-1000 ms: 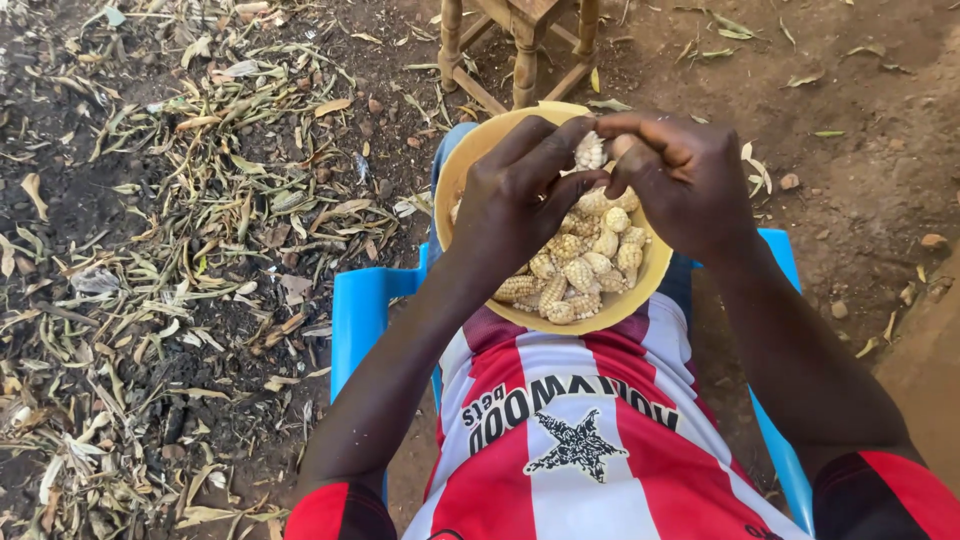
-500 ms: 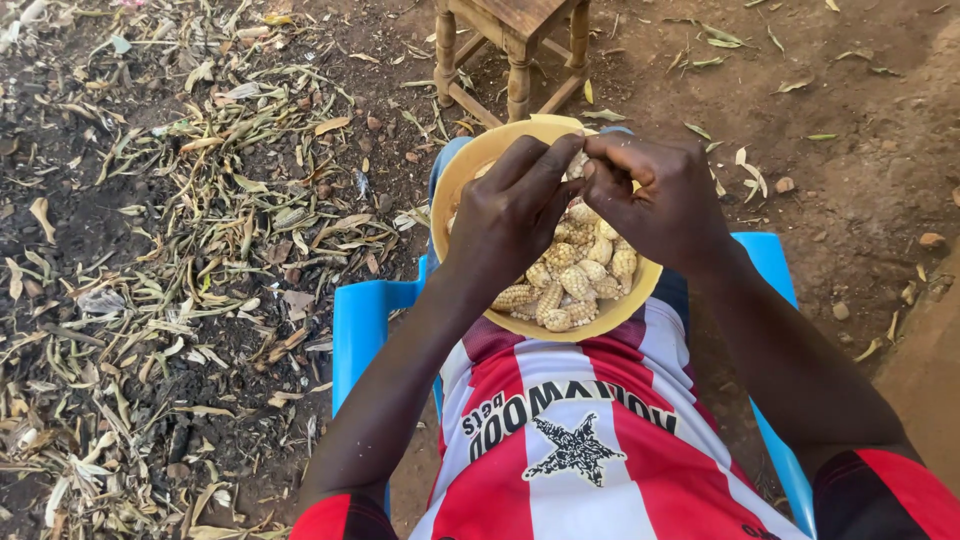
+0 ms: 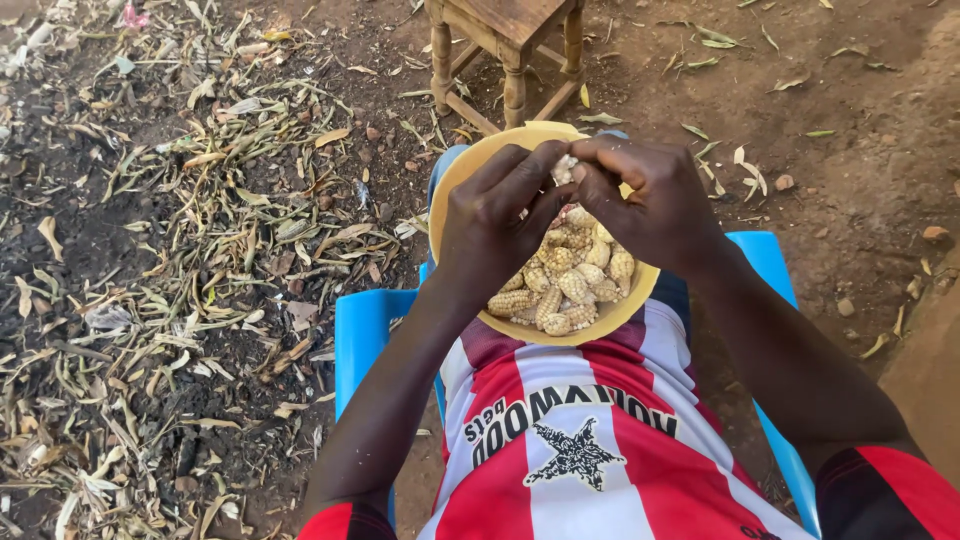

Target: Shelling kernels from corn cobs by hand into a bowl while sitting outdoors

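My left hand (image 3: 495, 225) and right hand (image 3: 650, 200) meeting over the yellow bowl (image 3: 455, 185) on my lap, fingers (image 3: 540, 170) of both pinched narrow on one pale groundnut pod (image 3: 565, 168), more pods (image 3: 565, 280) heaped below, blue chair (image 3: 365, 330) beneath me, wooden stool (image 3: 505, 40) just beyond.

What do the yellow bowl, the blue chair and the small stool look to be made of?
Round yellow bowl: likely plastic, smooth, evenly coloured rim. Blue chair: probably moulded plastic, glossy and uniform. Small brown stool: wood, with visible grain and turned legs.
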